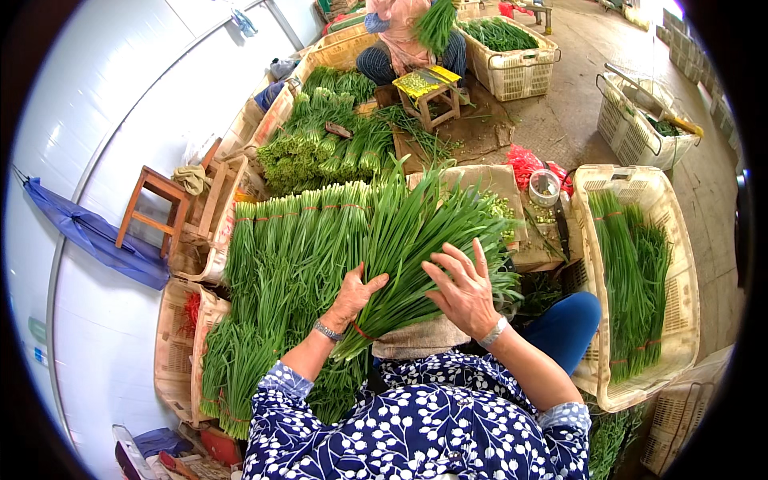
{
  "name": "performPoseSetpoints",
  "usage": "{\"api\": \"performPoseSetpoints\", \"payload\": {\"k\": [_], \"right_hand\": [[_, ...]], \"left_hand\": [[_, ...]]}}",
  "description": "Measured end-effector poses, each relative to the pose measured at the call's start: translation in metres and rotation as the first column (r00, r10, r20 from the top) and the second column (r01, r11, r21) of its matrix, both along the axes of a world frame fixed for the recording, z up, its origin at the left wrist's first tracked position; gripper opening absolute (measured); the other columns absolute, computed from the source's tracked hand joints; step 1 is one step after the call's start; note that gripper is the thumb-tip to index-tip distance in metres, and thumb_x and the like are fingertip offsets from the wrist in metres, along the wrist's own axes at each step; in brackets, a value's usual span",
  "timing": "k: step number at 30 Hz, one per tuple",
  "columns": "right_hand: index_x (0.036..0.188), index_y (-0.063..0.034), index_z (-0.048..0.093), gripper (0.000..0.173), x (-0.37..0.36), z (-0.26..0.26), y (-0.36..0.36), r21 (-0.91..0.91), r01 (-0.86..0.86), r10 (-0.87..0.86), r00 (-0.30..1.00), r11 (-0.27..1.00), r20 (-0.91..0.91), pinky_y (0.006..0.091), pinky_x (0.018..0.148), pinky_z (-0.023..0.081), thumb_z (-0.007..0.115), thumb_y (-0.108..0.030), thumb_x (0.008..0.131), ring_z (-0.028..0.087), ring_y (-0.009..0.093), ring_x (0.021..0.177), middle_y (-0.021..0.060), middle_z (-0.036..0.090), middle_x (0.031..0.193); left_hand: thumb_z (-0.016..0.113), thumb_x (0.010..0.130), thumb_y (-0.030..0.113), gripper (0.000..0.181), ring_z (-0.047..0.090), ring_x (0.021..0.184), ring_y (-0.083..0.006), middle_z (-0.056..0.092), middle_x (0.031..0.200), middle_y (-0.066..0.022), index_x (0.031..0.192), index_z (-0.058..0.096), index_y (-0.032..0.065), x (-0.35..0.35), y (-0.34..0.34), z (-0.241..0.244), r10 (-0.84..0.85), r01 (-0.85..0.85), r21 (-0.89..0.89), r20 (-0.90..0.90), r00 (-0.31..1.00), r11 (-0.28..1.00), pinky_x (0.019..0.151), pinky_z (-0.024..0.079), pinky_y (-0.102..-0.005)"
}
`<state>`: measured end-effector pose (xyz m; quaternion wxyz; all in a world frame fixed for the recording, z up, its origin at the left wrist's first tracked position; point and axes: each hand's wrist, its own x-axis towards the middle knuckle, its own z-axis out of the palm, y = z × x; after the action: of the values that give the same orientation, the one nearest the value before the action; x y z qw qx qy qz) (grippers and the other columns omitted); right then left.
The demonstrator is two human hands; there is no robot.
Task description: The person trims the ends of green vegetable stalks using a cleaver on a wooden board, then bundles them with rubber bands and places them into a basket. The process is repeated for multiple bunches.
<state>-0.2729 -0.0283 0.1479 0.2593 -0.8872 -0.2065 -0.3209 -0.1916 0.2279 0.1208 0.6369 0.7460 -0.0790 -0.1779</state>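
Note:
A large bundle of garlic chives (414, 240), or similar long flat green leaves, slants across my lap. A red band (360, 330) circles its lower end. My left hand (354, 295) holds the bundle's left side, thumb over the leaves, with some fingers hidden by them. Over the right side of the leaves, my right hand (465, 291) spreads its fingers and grips nothing; whether it touches them is unclear. To the left, banded bundles (288, 240) lie packed in rows, their pale cut ends facing away from me.
At my right stands a plastic crate (684, 336) holding more bundles. A knife (561, 228) and a clear tub (544, 187) sit on a low surface before it, beside red bands (528, 168). Opposite, a co-worker (408, 36) holds greens behind a small wooden stool (429, 99).

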Motion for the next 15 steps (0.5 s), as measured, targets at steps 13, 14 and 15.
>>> {"api": "performPoseSetpoints", "payload": {"k": [13, 14, 15], "right_hand": [[0.124, -0.0138, 0.058, 0.05, -0.008, -0.055, -0.012, -0.015, 0.02, -0.023, 0.943, 1.0, -0.331, 0.062, 0.113, 0.025, 0.073, -0.036, 0.082, 0.052, 0.03, 0.116, 0.009, 0.055, 0.116], [0.125, -0.0135, 0.057, 0.053, -0.006, -0.052, -0.017, -0.018, 0.04, -0.044, 0.945, 0.999, -0.325, 0.0611, 0.113, 0.025, 0.074, -0.035, 0.08, 0.052, 0.03, 0.117, 0.0099, 0.055, 0.118], [0.126, -0.0132, 0.057, 0.055, -0.002, -0.047, -0.021, -0.018, 0.058, -0.061, 0.946, 0.998, -0.318, 0.0603, 0.113, 0.025, 0.076, -0.033, 0.078, 0.051, 0.031, 0.118, 0.0107, 0.054, 0.119]], "left_hand": [[0.078, 0.087, 0.033, 0.055, 0.062, 0.087, -0.0217, 0.069, 0.1, -0.0147, 0.115, 0.059, -0.01, 0.009, -0.003, 0.01, -0.043, -0.035, 0.267, 0.283, 0.958, 0.963, 0.082, 0.051, -0.0335], [0.077, 0.087, 0.034, 0.054, 0.063, 0.086, -0.0245, 0.069, 0.099, -0.0167, 0.112, 0.06, -0.0095, 0.012, -0.005, 0.015, -0.07, -0.053, 0.33, 0.35, 0.934, 0.942, 0.081, 0.051, -0.0345], [0.077, 0.087, 0.036, 0.054, 0.062, 0.084, -0.0275, 0.068, 0.096, -0.0181, 0.11, 0.059, -0.0097, 0.016, -0.006, 0.019, -0.063, -0.095, 0.321, 0.448, 0.892, 0.942, 0.08, 0.051, -0.0357]]}}
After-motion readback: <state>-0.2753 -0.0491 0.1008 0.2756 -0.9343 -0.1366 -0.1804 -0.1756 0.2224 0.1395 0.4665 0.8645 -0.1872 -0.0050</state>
